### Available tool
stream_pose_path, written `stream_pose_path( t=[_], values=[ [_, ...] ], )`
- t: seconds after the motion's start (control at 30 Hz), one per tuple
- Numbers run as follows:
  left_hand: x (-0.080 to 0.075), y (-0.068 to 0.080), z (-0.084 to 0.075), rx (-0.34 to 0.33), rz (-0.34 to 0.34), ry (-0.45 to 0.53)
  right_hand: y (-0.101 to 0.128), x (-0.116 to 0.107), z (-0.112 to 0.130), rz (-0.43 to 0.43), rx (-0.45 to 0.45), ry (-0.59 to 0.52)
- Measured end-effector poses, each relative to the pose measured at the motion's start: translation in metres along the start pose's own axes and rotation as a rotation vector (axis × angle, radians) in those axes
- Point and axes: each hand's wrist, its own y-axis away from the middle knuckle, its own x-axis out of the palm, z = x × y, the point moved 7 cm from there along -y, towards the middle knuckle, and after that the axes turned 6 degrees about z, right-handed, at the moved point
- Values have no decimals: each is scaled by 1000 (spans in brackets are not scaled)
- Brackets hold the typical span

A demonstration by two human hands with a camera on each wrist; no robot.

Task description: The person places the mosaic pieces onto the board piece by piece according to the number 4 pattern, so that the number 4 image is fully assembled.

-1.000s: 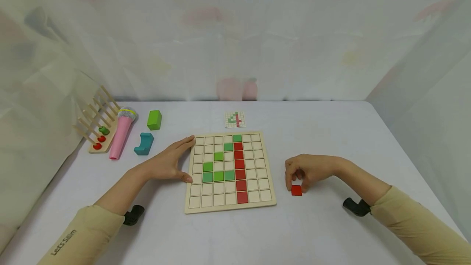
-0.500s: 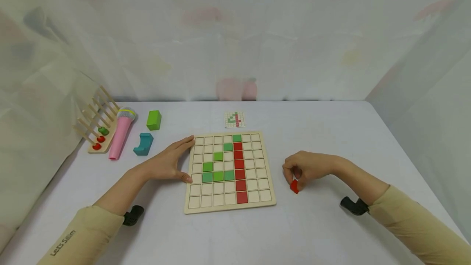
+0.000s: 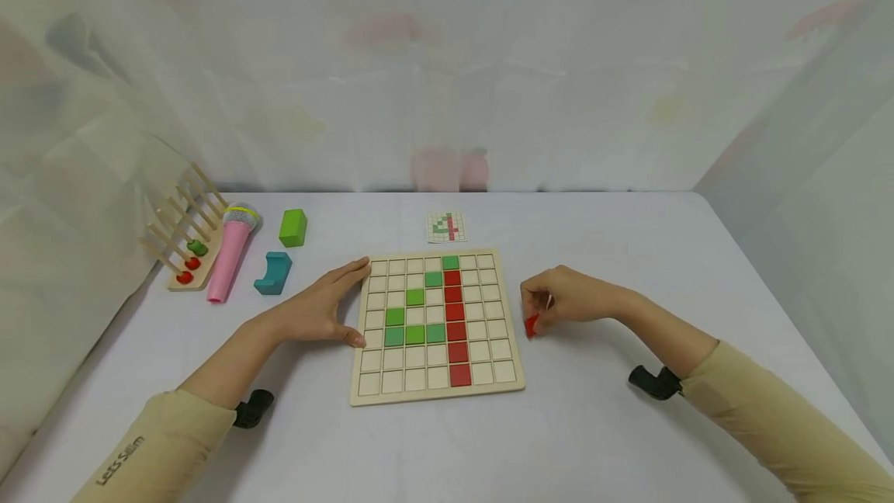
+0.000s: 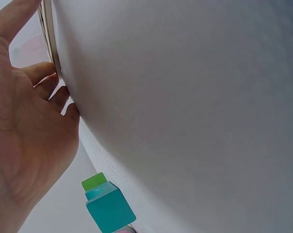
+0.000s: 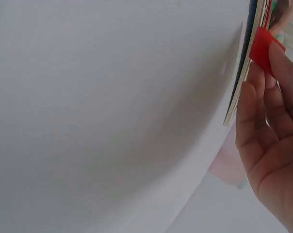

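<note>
A square wooden grid board point(image 3: 496, 394) lies mid-table, with red tiles point(image 3: 456, 331) down one column and green tiles point(image 3: 415, 297) in a slanted line and a short row. My left hand point(image 3: 317, 305) rests at the board's left edge, fingers and thumb spread and touching it; the left wrist view shows this hand point(image 4: 30, 111) against the board's side. Just off the right edge, my right hand point(image 3: 569, 295) pinches a red square tile point(image 3: 531, 325) between thumb and fingers. In the right wrist view the tile point(image 5: 264, 51) is tilted, overlapping the board's edge.
Behind the board lies a small pattern card point(image 3: 446, 227). To the left are a teal curved block point(image 3: 273, 273), a green block point(image 3: 293, 228), a pink toy microphone point(image 3: 229, 258) and a peg stand point(image 3: 199, 270) with red and green pieces.
My right hand has picked the red tile up from the table and carried it left and farther back, close to the board's right edge. My left hand has stayed in place.
</note>
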Motion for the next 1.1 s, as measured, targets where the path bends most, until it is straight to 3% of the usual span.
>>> stream_pose_path(
  t=[0.6, 1.1],
  values=[
    [1, 0, 2, 17, -14, 2, -37, 3, 24, -126, -33, -27],
    [3, -3, 4, 13, -2, 9, -54, 14, 34, -110, -28, -55]
  ],
)
